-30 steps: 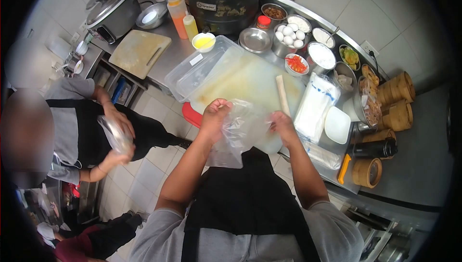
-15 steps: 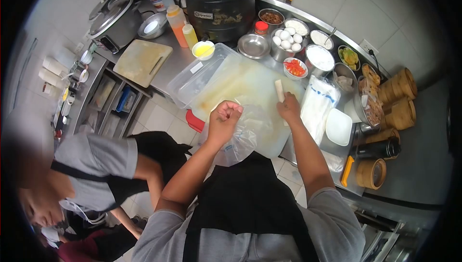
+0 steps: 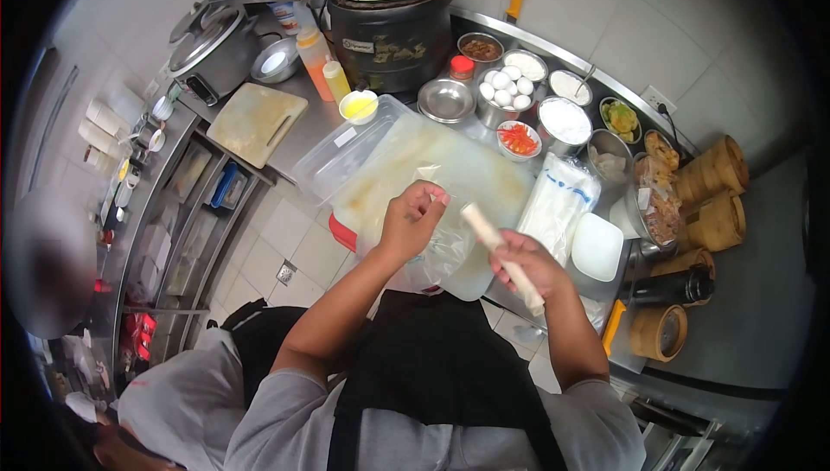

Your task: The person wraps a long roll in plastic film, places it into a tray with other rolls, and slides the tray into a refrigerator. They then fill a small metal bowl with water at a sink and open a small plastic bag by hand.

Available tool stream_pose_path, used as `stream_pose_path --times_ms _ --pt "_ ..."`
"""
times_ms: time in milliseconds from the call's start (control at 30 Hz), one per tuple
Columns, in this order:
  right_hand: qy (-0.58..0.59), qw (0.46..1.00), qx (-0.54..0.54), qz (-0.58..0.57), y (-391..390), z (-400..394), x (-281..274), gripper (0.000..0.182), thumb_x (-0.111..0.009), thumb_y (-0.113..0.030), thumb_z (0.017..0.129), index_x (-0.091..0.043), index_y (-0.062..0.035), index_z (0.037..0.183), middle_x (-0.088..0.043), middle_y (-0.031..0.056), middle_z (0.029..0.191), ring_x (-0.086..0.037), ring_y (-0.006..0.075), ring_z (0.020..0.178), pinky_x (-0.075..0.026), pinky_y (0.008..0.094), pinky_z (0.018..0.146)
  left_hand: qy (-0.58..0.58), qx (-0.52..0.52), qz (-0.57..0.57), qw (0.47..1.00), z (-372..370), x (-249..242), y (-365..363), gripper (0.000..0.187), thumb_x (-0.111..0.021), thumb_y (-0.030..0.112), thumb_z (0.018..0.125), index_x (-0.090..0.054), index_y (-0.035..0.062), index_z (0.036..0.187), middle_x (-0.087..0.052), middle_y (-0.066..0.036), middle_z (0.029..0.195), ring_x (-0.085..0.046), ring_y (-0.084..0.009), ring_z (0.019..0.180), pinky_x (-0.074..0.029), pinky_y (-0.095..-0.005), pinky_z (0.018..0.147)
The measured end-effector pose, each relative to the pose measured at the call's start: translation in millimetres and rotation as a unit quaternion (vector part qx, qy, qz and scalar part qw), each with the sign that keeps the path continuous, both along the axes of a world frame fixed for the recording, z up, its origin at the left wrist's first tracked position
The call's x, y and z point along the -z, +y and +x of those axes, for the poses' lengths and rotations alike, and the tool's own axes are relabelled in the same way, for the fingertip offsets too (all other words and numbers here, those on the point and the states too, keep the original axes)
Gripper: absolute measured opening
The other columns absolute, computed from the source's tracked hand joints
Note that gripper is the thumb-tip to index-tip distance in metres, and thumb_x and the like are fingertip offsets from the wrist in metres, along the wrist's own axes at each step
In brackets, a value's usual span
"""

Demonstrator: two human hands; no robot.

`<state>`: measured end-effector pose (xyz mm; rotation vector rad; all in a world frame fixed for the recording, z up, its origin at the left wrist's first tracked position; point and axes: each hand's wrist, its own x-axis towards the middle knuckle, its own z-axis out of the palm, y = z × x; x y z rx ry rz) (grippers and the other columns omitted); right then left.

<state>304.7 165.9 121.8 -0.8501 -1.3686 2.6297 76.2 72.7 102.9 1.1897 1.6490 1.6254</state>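
Observation:
My right hand (image 3: 534,265) is wrapped around a short pale rolling pin (image 3: 516,274), held tilted above the front right of the white cutting board (image 3: 389,155). The rod's far end points toward my other hand. My left hand (image 3: 413,222) has its fingers pinched at the edge of a clear plastic bag (image 3: 445,251), which hangs over the board's front edge. The bag is see-through and its outline is hard to follow.
Behind the board stand a clear plastic tub (image 3: 350,147), a bowl of yellow liquid (image 3: 358,106), a pot of eggs (image 3: 506,91) and red strips (image 3: 518,140). A white plastic pack (image 3: 558,203) lies right, near an orange-handled knife (image 3: 614,328). A co-worker (image 3: 186,389) is at left.
My right hand has lifted the rolling pin off the board and brought it nearer to me, tilted. My left hand keeps its pinch on the bag. The co-worker has moved lower.

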Motion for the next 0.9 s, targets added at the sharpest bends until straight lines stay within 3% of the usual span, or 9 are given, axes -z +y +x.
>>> stream_pose_path --times_ms 167,233,333,433,533,600,633,700,900 --pt "-0.013 0.998 -0.058 0.001 10.2 1.4 5.8 0.028 -0.060 -0.022 0.093 -0.053 -0.0088 0.116 -0.058 0.0011 0.076 -0.054 0.0080 0.058 -0.044 0.0218 0.044 0.151 0.096 0.032 0.983 37.2 -27.6 8.9 0.007 -0.067 0.007 0.087 -0.067 0.0089 0.093 -0.058 0.000 0.067 -0.051 -0.0090 0.056 -0.041 -0.0254 0.052" --pt "0.004 0.998 -0.060 -0.002 22.6 3.5 20.1 0.028 -0.060 -0.022 0.093 -0.053 -0.0085 0.116 -0.058 0.0015 0.076 -0.055 0.0084 0.059 -0.044 0.0218 0.044 0.359 0.181 0.101 0.910 49.0 -32.0 12.4 0.009 -0.071 0.011 0.082 -0.068 0.0111 0.091 -0.064 -0.005 0.076 -0.062 -0.0189 0.063 -0.048 -0.0327 0.056" --pt "0.024 0.997 -0.069 0.016 42.1 6.3 51.7 0.039 -0.061 -0.023 0.092 -0.051 -0.0079 0.126 -0.060 0.0049 0.082 -0.058 0.0129 0.061 -0.046 0.0249 0.044 0.423 0.205 0.090 0.878 71.8 -33.5 15.7 0.011 -0.069 0.019 0.082 -0.068 0.0110 0.090 -0.066 -0.007 0.081 -0.066 -0.0245 0.073 -0.052 -0.0369 0.062" --pt "0.042 0.997 0.025 -0.064 51.9 1.1 86.6 0.050 -0.061 -0.022 0.092 -0.045 -0.0085 0.137 -0.061 0.0099 0.106 -0.063 0.0184 0.075 -0.053 0.0303 0.057 0.461 0.215 0.091 0.856 87.2 -30.5 15.8 0.014 -0.065 0.020 0.083 -0.067 0.0107 0.093 -0.066 -0.006 0.084 -0.066 -0.0242 0.077 -0.053 -0.0363 0.066" --pt "0.267 0.950 -0.019 0.161 71.1 -15.8 146.5 0.059 -0.063 -0.022 0.091 -0.040 -0.0101 0.143 -0.052 0.0102 0.131 -0.062 0.0204 0.091 -0.053 0.0346 0.075 0.476 0.245 0.125 0.835 96.2 -34.3 17.7 0.017 -0.065 0.018 0.081 -0.066 0.0108 0.096 -0.066 -0.006 0.088 -0.066 -0.0254 0.078 -0.053 -0.0373 0.069" --pt "0.204 0.764 -0.194 0.581 74.8 -33.8 150.7 0.066 -0.066 -0.022 0.090 -0.035 -0.0113 0.147 -0.042 0.0085 0.143 -0.059 0.0189 0.102 -0.049 0.0340 0.084 0.487 0.281 0.130 0.817 100.8 -33.5 18.0 0.020 -0.066 0.017 0.079 -0.065 0.0097 0.097 -0.065 -0.006 0.089 -0.066 -0.0266 0.079 -0.052 -0.0381 0.072" --pt "0.191 0.774 -0.186 0.574 67.9 -39.9 149.3 0.066 -0.066 -0.022 0.090 -0.035 -0.0113 0.147 -0.042 0.0085 0.143 -0.059 0.0188 0.101 -0.049 0.0340 0.084 0.487 0.279 0.133 0.817 100.5 -34.3 20.0 0.020 -0.066 0.017 0.079 -0.065 0.0097 0.097 -0.065 -0.006 0.089 -0.066 -0.0266 0.079 -0.052 -0.0381 0.072" --pt "0.159 0.939 -0.095 0.290 56.1 -47.4 139.1 0.066 -0.066 -0.022 0.090 -0.035 -0.0111 0.147 -0.043 0.0086 0.142 -0.059 0.0186 0.101 -0.049 0.0338 0.083 0.500 0.310 0.115 0.801 98.7 -34.2 23.1 0.018 -0.064 0.017 0.081 -0.064 0.0077 0.096 -0.065 -0.007 0.088 -0.065 -0.0268 0.077 -0.052 -0.0388 0.072" --pt "0.087 0.986 -0.063 0.130 50.0 -71.6 91.8 0.065 -0.066 -0.022 0.090 -0.035 -0.0106 0.146 -0.045 0.0087 0.139 -0.059 0.0181 0.099 -0.049 0.0333 0.081 0.359 0.183 0.111 0.908 67.2 -63.6 20.4 0.037 -0.072 0.033 0.078 -0.063 0.0069 0.104 -0.061 -0.012 0.102 -0.061 -0.0311 0.093 -0.049 -0.0445 0.082"
